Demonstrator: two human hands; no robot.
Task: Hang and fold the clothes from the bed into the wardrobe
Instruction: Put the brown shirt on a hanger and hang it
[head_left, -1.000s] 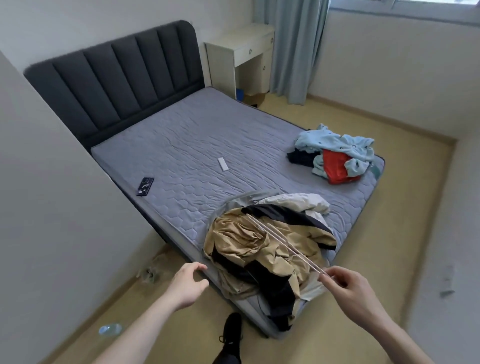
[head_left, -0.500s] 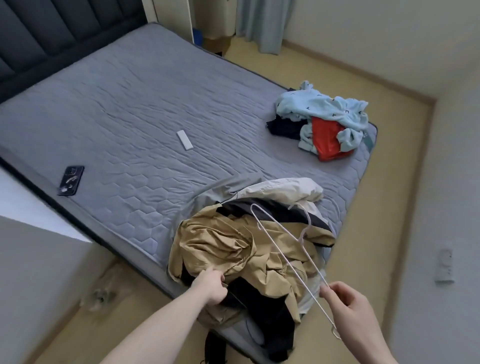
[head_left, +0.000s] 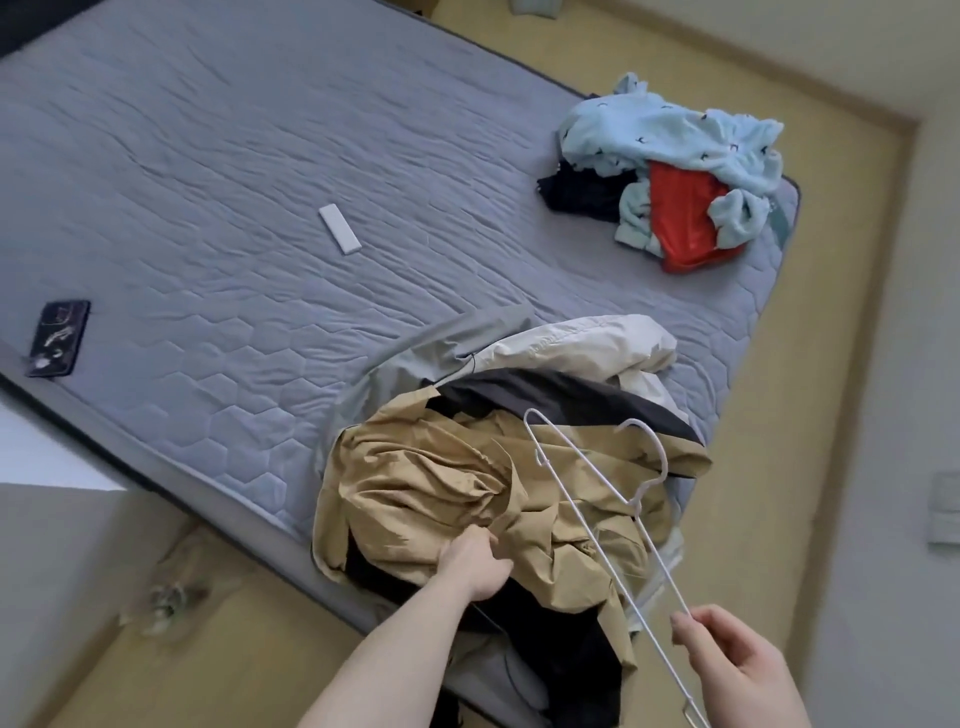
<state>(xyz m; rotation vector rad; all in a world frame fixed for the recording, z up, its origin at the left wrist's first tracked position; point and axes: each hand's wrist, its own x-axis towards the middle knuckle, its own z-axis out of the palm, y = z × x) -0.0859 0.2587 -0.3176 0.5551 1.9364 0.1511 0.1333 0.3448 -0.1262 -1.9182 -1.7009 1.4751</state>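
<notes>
Reaching left hand (head_left: 480, 564) gripping tan jacket (head_left: 441, 488) on bed (head_left: 208, 234), right hand (head_left: 737, 660) pinching white hanger (head_left: 597, 525)

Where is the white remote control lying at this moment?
In the head view, the white remote control lies flat on the grey mattress, near its middle. The black phone is to its left and the light blue clothes pile to its right.

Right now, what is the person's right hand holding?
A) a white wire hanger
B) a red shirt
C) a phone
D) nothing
A: the right hand pinches the white wire hanger near its lower end, above the tan jacket that the left hand grips.
</notes>
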